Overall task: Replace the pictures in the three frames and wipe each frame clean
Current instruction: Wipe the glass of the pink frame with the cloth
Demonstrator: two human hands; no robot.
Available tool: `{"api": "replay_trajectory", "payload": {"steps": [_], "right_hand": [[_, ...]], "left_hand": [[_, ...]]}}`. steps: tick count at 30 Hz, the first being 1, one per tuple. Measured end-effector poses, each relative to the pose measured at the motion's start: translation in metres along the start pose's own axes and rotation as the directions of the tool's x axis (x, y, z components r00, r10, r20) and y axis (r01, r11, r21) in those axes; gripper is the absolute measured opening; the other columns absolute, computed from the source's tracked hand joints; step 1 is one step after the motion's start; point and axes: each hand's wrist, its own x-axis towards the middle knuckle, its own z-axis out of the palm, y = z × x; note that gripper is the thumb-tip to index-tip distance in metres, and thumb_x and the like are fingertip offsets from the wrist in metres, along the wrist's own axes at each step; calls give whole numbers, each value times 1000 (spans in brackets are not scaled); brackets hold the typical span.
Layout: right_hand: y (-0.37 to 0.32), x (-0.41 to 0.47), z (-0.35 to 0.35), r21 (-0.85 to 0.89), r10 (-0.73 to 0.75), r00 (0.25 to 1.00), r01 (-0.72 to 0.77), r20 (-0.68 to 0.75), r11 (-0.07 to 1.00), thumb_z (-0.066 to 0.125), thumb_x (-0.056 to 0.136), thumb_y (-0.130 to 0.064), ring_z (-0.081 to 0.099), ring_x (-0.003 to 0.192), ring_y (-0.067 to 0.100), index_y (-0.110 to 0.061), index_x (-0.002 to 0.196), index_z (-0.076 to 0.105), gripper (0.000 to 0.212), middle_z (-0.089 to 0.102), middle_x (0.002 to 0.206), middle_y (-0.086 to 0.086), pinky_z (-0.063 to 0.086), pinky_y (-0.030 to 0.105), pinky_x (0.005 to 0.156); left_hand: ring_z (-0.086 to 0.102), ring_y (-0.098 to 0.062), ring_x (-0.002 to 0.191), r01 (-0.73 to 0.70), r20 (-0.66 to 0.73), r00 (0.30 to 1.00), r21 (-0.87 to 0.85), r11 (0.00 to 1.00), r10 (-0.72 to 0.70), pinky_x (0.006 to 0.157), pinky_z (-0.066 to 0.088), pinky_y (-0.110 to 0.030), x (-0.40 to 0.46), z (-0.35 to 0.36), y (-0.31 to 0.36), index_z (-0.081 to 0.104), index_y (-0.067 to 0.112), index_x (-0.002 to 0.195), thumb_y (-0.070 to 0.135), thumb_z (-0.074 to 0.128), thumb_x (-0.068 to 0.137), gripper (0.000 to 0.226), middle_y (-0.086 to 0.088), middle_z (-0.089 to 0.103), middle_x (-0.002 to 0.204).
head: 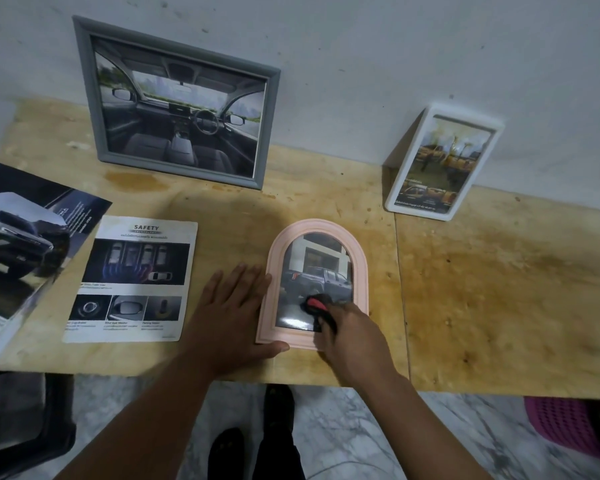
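A pink arched frame [274,258] lies flat on the wooden table [499,289], with a picture of a dark pickup truck in it. My left hand [232,313] rests flat against the frame's left side, thumb along its bottom edge. My right hand [350,337] presses a red and black cloth [317,304] onto the lower part of the glass. A grey frame [84,98] with a car interior picture leans on the wall at the back left. A white frame [406,174] with a yellow-toned picture leans on the wall at the back right.
A loose "SAFETY" page [136,278] lies left of my left hand, and an open car brochure [25,244] lies at the far left edge. A pink basket [561,431] sits on the floor under the table's right side. A dark chair [25,427] stands at lower left.
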Motion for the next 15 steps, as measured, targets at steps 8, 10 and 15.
{"api": "replay_trajectory", "payload": {"steps": [8,10,15], "right_hand": [[-2,69,-54,47,75,990,-81,118,996,56,100,-32,69,86,30,-20,115,72,26,73,93,11,52,34,69],[1,87,-44,20,35,994,-33,-106,999,53,101,-35,65,95,34,-24,128,67,32,66,109,14,49,35,71],[3,67,3,-46,-118,991,115,-70,992,51,102,-26,63,101,33,-27,142,55,41,55,126,9,57,42,78]], "left_hand": [[5,-28,162,-1,-2,1000,2,1000,1,127,13,-59,1,-1,0,21,18,166,99,29,79,118,-7,14,174],[5,-28,161,-1,-6,1000,3,1000,1,127,14,-59,0,-1,1,20,18,166,98,28,80,118,-7,14,174],[9,-28,161,-5,-28,1000,-1,1000,5,127,14,-58,-1,1,1,22,18,165,97,30,81,116,-8,17,173]]}}
